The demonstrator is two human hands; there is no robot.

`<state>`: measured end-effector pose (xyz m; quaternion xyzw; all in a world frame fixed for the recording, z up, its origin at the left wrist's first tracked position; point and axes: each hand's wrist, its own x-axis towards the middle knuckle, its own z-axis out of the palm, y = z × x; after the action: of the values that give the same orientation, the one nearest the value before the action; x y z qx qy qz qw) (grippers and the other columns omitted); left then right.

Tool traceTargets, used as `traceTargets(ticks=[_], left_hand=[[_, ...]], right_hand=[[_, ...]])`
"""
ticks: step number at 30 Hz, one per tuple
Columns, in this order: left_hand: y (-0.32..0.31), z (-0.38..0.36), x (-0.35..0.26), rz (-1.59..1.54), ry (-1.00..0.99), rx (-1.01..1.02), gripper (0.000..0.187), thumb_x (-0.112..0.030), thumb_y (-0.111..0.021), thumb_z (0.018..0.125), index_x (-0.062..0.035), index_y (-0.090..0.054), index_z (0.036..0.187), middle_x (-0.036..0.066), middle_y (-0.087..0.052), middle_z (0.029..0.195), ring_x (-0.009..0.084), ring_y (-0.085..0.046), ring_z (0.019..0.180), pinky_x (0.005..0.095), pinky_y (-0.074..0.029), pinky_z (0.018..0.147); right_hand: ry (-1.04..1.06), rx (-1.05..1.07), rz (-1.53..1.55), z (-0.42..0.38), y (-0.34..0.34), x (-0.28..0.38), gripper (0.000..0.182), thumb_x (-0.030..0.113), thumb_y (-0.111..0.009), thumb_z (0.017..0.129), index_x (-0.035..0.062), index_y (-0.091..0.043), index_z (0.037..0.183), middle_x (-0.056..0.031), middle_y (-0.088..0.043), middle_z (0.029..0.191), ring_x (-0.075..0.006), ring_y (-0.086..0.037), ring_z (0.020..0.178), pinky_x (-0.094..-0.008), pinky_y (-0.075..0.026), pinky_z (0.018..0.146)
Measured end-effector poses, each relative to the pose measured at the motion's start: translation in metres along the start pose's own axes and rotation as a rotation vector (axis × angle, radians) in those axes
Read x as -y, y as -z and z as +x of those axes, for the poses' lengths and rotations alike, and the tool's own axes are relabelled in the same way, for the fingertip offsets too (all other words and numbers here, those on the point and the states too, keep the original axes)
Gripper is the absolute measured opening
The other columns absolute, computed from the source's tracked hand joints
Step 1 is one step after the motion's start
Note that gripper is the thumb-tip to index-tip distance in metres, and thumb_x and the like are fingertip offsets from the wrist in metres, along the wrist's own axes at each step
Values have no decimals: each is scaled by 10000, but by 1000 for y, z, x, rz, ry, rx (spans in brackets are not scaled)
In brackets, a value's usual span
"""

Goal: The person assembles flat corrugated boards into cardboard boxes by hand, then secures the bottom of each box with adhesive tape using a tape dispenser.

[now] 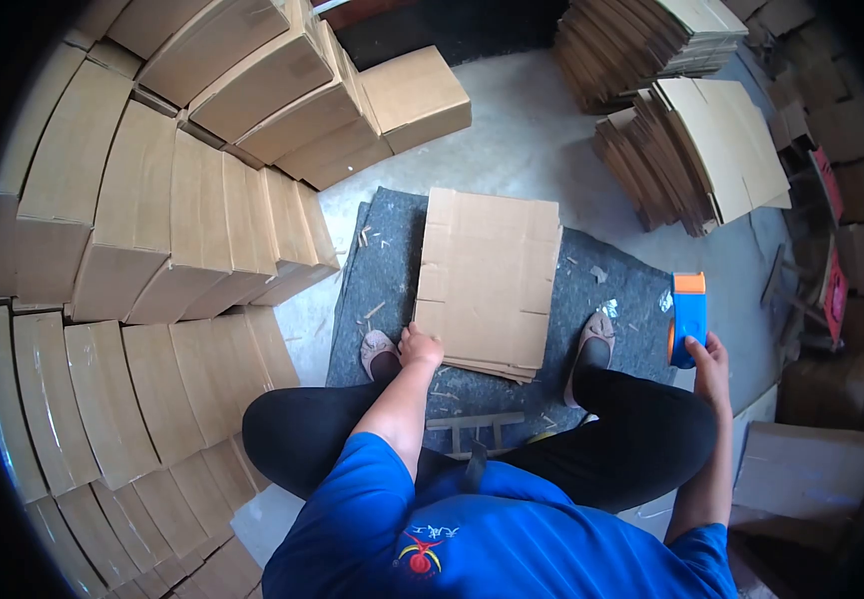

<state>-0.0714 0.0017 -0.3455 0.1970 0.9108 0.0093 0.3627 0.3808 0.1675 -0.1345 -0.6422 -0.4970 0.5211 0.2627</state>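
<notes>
Between my feet lies a small stack of flattened cardboard boxes (489, 275), brown and slit along the sides. My left hand (420, 346) is closed at the stack's near left corner, fingers curled on its edge; how many sheets it grips cannot be seen. Out to the right, my right hand (709, 364) holds a blue and orange tape dispenser (689, 314) upright, apart from the cardboard. The thumb lies on the dispenser's side, and the other fingers are partly hidden behind it.
A dark grey mat (377, 270) with scraps lies under the stack. Closed cartons (132, 200) are piled high on the left, with another carton (417, 95) at the back. Leaning bundles of flat cardboard (726, 145) stand at the far right. More cardboard (801, 469) is near my right arm.
</notes>
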Motion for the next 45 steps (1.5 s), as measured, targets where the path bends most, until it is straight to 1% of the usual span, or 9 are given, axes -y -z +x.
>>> traceTargets(ticks=[10, 16, 20, 22, 25, 29, 33, 41, 45], left_hand=[[-30, -50, -17, -57, 137, 17, 695, -469, -794, 776, -75, -544, 1291, 151, -437, 1429, 336, -442, 1342, 455, -436, 1059], [-49, -15, -7, -228, 228, 96, 813, -404, -870, 713, 29, -513, 1301, 210, -507, 1356, 372, -573, 1206, 425, -500, 1023], [-13, -19, 0, -587, -73, 535, 459, -224, -803, 781, -24, -545, 1104, 90, -644, 871, 132, -590, 627, 288, -447, 460], [39, -59, -29, -557, -347, 524, 364, -151, -715, 771, 3, -537, 1048, 96, -631, 810, 149, -566, 541, 291, -448, 426], [90, -122, -57, -634, -448, 491, 350, -130, -652, 790, 14, -522, 1081, 106, -640, 797, 132, -599, 556, 282, -453, 413], [110, -193, -56, -255, -726, 240, 561, -155, -590, 809, 25, -430, 1316, 361, -643, 997, 503, -624, 990, 532, -479, 949], [87, -210, -45, -181, -819, 206, 718, -145, -584, 820, 2, -274, 1451, 350, -651, 991, 491, -638, 976, 529, -502, 919], [109, -187, -71, -265, -780, 112, 800, -658, -523, 906, 9, -514, 1348, 199, -686, 1033, 373, -663, 998, 459, -519, 856], [105, -115, -123, -601, -660, 176, 826, -617, -633, 876, 37, -510, 1364, 181, -662, 1106, 290, -659, 1008, 391, -520, 868]], right_hand=[[118, 168, -969, -11, -74, 159, 363, 210, -682, 862, -36, -626, 1123, -196, -690, 975, -301, -686, 901, -384, -550, 835], [196, 221, -921, -18, -139, 169, 466, 154, -651, 852, 62, -573, 1302, -224, -684, 1123, -340, -668, 1072, -420, -516, 979], [298, 345, -1115, 4, -131, 140, 364, 133, -560, 833, 195, -713, 1157, -149, -719, 1076, -334, -672, 1034, -404, -527, 930], [261, 386, -1203, 13, -136, 132, 326, 133, -547, 831, 202, -744, 1081, -130, -726, 1052, -321, -677, 1015, -399, -532, 908], [271, 420, -1295, 10, -149, 128, 267, 173, -549, 831, 222, -786, 945, -91, -740, 989, -292, -691, 978, -385, -542, 872], [247, 471, -1356, -27, -191, 167, 374, 464, -534, 902, 186, -782, 943, -104, -741, 986, -287, -698, 965, -391, -547, 866], [210, 511, -1342, -37, -223, 164, 736, 733, -472, 891, 65, -770, 972, -125, -740, 1006, -272, -704, 1001, -384, -543, 891], [174, 516, -1205, -11, -225, 143, 715, 747, -547, 841, 85, -770, 995, -123, -738, 1029, -291, -703, 991, -385, -537, 887], [120, 615, -1130, 4, -221, 139, 740, 772, -608, 782, 74, -773, 966, -142, -736, 992, -299, -693, 985, -390, -523, 883]])
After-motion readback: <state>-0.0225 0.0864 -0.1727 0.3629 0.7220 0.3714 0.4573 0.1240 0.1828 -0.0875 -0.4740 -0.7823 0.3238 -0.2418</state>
